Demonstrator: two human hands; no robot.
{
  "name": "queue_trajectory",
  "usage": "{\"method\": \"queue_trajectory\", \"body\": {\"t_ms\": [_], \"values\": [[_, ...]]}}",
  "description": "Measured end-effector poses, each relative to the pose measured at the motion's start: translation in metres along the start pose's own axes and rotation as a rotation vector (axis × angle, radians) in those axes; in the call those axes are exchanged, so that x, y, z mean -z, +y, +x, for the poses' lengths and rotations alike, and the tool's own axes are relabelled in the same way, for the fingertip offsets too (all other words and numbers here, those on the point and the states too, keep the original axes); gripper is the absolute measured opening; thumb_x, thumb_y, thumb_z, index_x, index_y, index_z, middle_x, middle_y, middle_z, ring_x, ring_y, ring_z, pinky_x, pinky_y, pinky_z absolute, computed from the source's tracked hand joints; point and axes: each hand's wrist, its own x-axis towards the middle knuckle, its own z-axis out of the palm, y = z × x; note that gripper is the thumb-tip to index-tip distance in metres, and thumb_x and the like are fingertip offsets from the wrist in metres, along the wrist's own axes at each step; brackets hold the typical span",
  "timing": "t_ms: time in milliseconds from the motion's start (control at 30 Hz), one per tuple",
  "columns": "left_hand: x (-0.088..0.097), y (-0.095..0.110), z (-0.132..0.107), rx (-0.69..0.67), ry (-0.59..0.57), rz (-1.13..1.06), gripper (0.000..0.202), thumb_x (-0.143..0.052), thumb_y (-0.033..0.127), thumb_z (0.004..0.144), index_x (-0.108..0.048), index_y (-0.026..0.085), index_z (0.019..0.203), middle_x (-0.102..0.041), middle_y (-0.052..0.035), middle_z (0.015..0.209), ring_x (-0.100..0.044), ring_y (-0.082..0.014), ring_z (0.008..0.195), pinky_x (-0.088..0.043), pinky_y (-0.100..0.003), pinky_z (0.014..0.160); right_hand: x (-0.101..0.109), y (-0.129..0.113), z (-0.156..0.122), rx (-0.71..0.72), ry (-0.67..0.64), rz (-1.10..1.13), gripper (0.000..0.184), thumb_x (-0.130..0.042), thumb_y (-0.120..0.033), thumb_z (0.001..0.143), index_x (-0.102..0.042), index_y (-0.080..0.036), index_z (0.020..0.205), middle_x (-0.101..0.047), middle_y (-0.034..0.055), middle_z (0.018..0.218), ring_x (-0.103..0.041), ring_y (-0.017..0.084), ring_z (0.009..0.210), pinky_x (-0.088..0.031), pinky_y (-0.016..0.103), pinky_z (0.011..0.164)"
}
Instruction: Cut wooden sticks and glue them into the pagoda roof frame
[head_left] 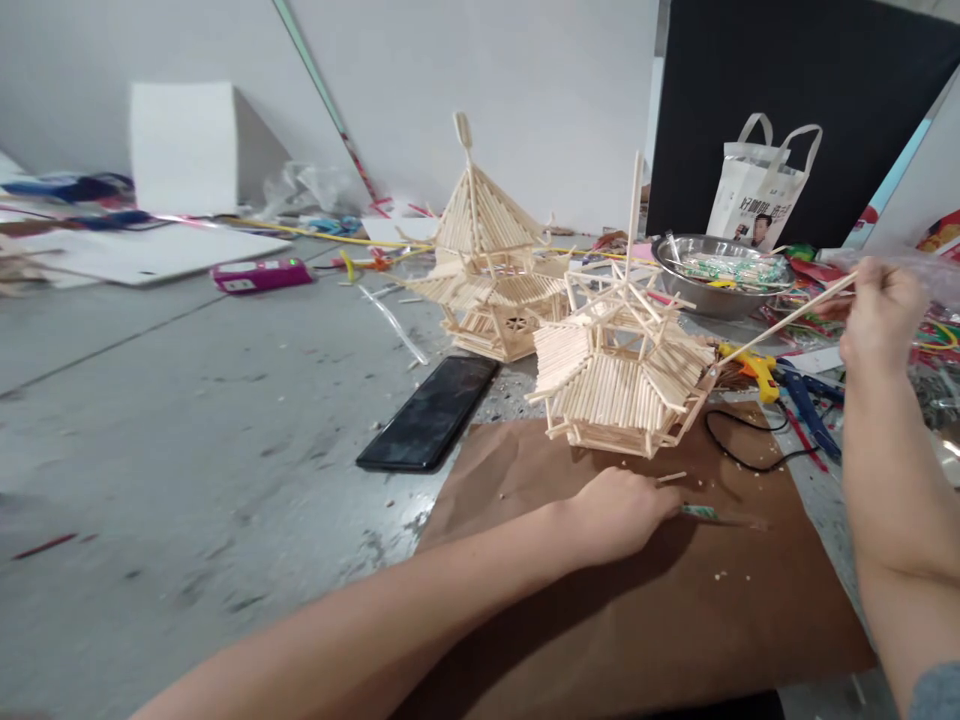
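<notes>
My right hand (886,310) is closed around the upper end of a thin wooden stick (787,321). Its lower end slants down to the right side of a wooden stick pavilion model (622,385), apparently close to the eave; contact is hard to tell. Low over the brown paper (585,630), my left hand (626,512) is closed, fingers curled, with a green-and-white wrapper (699,511) sticking out at the fingertips. A short stick piece (671,477) lies beside its knuckles. Behind stands a second, taller stick pavilion (487,260) with a pointed roof.
A black phone (429,415) lies left of the paper. On the right are a yellow glue gun (756,372), blue-handled pliers (810,410) and a black cable (739,460). Farther back stand a metal bowl (720,298) of wrappers and a white bag (757,195). A purple box (261,276) sits left.
</notes>
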Motion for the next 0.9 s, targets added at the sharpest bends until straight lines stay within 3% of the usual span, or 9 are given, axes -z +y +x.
{"method": "queue_trajectory", "body": {"t_ms": [167, 300, 467, 533, 700, 833, 900], "values": [[0.0, -0.006, 0.001, 0.039, -0.029, 0.081, 0.032, -0.047, 0.012, 0.08, -0.061, 0.019, 0.109, -0.068, -0.008, 0.085, -0.066, -0.0209, 0.073, -0.053, -0.031, 0.066, -0.017, 0.021, -0.014, 0.061, -0.196, -0.111, 0.018, -0.068, -0.036, 0.069, -0.06, -0.02, 0.073, -0.065, 0.0011, 0.066, -0.063, 0.012, 0.052, -0.051, 0.025, 0.05], [0.003, -0.005, 0.0, 0.072, -0.026, 0.105, 0.04, -0.043, 0.013, 0.082, -0.055, 0.018, 0.12, -0.067, -0.0103, 0.09, -0.067, -0.0216, 0.073, -0.053, -0.031, 0.065, -0.026, 0.031, -0.022, 0.06, -0.318, -0.191, 0.02, -0.07, -0.038, 0.067, -0.068, -0.02, 0.074, -0.068, 0.0018, 0.064, -0.067, 0.019, 0.062, -0.056, 0.034, 0.062], [0.004, -0.002, 0.001, 0.114, -0.045, 0.12, 0.042, -0.037, 0.041, 0.09, -0.056, 0.016, 0.118, -0.067, -0.0126, 0.093, -0.067, -0.0274, 0.08, -0.054, -0.038, 0.066, -0.028, 0.033, -0.027, -0.006, -0.379, -0.19, 0.02, -0.073, -0.035, 0.063, -0.071, -0.019, 0.075, -0.07, 0.0017, 0.066, -0.067, 0.019, 0.061, -0.056, 0.038, 0.069], [0.005, -0.002, 0.001, 0.116, -0.055, 0.121, 0.041, -0.036, 0.039, 0.09, -0.054, 0.016, 0.12, -0.067, -0.0121, 0.094, -0.067, -0.0277, 0.08, -0.054, -0.039, 0.065, -0.028, 0.033, -0.028, -0.004, -0.376, -0.188, 0.02, -0.073, -0.035, 0.063, -0.071, -0.02, 0.075, -0.07, 0.0016, 0.066, -0.067, 0.019, 0.062, -0.056, 0.038, 0.07], [0.005, 0.001, -0.001, 0.085, -0.076, 0.145, 0.035, -0.042, 0.01, 0.083, -0.057, 0.013, 0.114, -0.064, -0.0118, 0.097, -0.065, -0.0245, 0.083, -0.053, -0.035, 0.069, -0.026, 0.022, -0.031, 0.133, -0.229, -0.08, 0.015, -0.067, -0.036, 0.072, -0.066, -0.021, 0.076, -0.068, 0.0016, 0.072, -0.066, 0.015, 0.065, -0.055, 0.033, 0.069], [0.008, 0.011, -0.006, 0.05, -0.028, 0.14, 0.029, -0.047, 0.026, 0.086, -0.061, 0.009, 0.106, -0.062, -0.0126, 0.098, -0.06, -0.026, 0.093, -0.051, -0.036, 0.08, -0.027, 0.003, -0.032, 0.144, -0.131, 0.086, 0.013, -0.063, -0.033, 0.076, -0.06, -0.02, 0.078, -0.066, 0.0022, 0.08, -0.064, 0.011, 0.062, -0.054, 0.028, 0.064], [0.013, 0.017, -0.01, 0.015, 0.016, 0.116, 0.031, -0.051, 0.032, 0.085, -0.061, 0.01, 0.105, -0.062, -0.0112, 0.099, -0.059, -0.0251, 0.094, -0.051, -0.035, 0.081, -0.029, -0.008, -0.033, 0.234, -0.013, 0.168, 0.015, -0.06, -0.032, 0.078, -0.056, -0.018, 0.075, -0.066, 0.0007, 0.073, -0.063, 0.01, 0.054, -0.053, 0.027, 0.056]]}}
